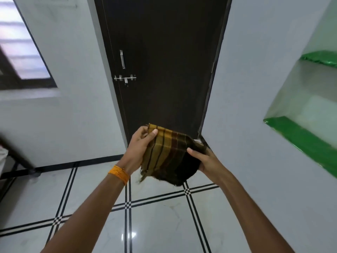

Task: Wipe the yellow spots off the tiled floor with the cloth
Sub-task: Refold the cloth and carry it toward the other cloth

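A folded yellow-and-brown checked cloth is held up in the air in front of a dark door, well above the floor. My left hand, with an orange thread band on its wrist, grips the cloth's left edge with the thumb on top. My right hand grips its right side from below. The white glossy tiled floor with black double lines lies underneath. I see no yellow spots on the visible tiles.
A dark brown door with a metal handle and latch stands closed straight ahead. White walls flank it. Green-edged wall shelves are at the right. A window and a dark furniture leg are at the left.
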Demonstrator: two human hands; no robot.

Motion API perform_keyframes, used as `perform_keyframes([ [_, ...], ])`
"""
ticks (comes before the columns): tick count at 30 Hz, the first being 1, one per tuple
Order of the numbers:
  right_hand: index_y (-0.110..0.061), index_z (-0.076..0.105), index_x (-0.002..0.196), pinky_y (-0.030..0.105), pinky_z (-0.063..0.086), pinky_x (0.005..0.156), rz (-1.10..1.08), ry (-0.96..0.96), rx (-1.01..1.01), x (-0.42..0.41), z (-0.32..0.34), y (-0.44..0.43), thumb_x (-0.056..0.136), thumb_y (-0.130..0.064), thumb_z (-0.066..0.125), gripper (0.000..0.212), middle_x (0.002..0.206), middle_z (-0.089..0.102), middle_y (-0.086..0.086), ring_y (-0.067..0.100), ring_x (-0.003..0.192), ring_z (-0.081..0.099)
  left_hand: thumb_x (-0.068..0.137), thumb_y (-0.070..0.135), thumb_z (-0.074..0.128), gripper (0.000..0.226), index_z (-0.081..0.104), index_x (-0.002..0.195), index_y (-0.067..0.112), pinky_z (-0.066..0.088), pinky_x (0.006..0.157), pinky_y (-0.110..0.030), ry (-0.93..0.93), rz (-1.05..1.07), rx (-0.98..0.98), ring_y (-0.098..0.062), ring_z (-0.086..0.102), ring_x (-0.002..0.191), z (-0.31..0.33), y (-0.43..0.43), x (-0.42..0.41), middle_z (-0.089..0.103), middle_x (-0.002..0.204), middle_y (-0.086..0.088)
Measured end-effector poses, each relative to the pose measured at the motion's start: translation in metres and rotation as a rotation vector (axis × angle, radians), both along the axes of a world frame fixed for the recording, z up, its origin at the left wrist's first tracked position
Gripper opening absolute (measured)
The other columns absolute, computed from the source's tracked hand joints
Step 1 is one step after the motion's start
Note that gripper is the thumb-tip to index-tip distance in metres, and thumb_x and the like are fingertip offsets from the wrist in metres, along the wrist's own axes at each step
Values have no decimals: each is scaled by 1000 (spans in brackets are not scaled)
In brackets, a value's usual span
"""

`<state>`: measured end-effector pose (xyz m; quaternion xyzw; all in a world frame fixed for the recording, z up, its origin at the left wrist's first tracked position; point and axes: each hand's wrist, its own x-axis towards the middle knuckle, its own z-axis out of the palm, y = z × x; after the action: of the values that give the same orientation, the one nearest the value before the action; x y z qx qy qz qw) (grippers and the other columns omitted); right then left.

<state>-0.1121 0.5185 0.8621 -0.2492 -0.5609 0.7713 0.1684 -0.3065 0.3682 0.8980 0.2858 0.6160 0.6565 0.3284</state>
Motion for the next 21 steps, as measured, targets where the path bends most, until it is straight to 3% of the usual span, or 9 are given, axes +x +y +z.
perform_keyframes([
  [3, -9, 66, 128, 37, 57, 96, -107, -24, -23, 8, 24, -5, 94, -22, 71, 37, 121, 75, 9, 26, 117, 69, 94, 44, 63, 40, 69, 109, 8, 46, 101, -48, -173, -160, -122, -32, 62, 110, -5, -13, 2, 70, 102, -13],
  [5, -6, 67, 125, 36, 59, 91, -142, -45, -72, 15, 33, -13, 94, -20, 70, 35, 118, 75, 13, 29, 115, 70, 83, 49, 75, 57, 70, 113, 1, 40, 108, -53, -218, -294, -174, -36, 59, 119, -23, -22, 11, 69, 114, -20],
  [7, -2, 67, 124, 37, 61, 86, -125, -58, -119, 26, 44, -24, 93, -16, 69, 35, 116, 75, 17, 29, 108, 73, 74, 34, 85, 67, 64, 124, -5, 39, 112, -54, -313, -397, -190, -39, 57, 124, -39, -27, 21, 67, 125, -22],
  [10, 3, 66, 125, 33, 61, 75, -135, -56, -128, 45, 49, -40, 87, -5, 68, 39, 117, 73, 21, 29, 104, 72, 88, 8, 72, 40, 63, 127, 4, 51, 101, -50, -476, -403, -113, -36, 62, 122, -41, -25, 30, 69, 126, -20],
  [13, 6, 63, 130, 37, 62, 81, -256, 2, -185, 64, 45, -60, 86, 1, 65, 44, 128, 68, 25, 36, 114, 68, 97, 6, 59, 25, 66, 121, 7, 58, 88, -50, -373, -455, -37, -35, 66, 112, -24, -18, 34, 70, 119, -19],
  [15, 6, 60, 134, 42, 58, 96, -329, 45, -213, 79, 46, -80, 89, 2, 63, 45, 134, 64, 26, 39, 124, 63, 98, 9, 59, 28, 59, 127, 6, 55, 92, -54, -295, -522, 0, -40, 63, 116, -16, -18, 39, 67, 125, -21],
  [17, 1, 65, 130, 42, 58, 97, -426, 125, -228, 107, 50, -106, 89, -1, 65, 41, 132, 66, 24, 39, 124, 63, 97, 9, 61, 35, 53, 132, 6, 48, 100, -62, -265, -654, 26, -42, 61, 118, -2, -23, 54, 62, 132, -25],
  [19, -5, 72, 121, 40, 60, 90, -574, 225, -204, 151, 64, -138, 82, -10, 80, 40, 127, 70, 20, 34, 116, 68, 93, 6, 65, 46, 51, 137, 5, 51, 102, -52, -294, -782, 83, -38, 62, 120, 13, -27, 86, 60, 135, -26],
  [21, -7, 78, 113, 41, 63, 83, -692, 331, -272, 175, 61, -170, 60, -22, 98, 59, 120, 74, 18, 31, 105, 74, 85, 11, 73, 59, 52, 140, 5, 58, 92, -40, -359, -834, 142, -31, 66, 116, 25, -39, 118, 63, 132, -22],
])
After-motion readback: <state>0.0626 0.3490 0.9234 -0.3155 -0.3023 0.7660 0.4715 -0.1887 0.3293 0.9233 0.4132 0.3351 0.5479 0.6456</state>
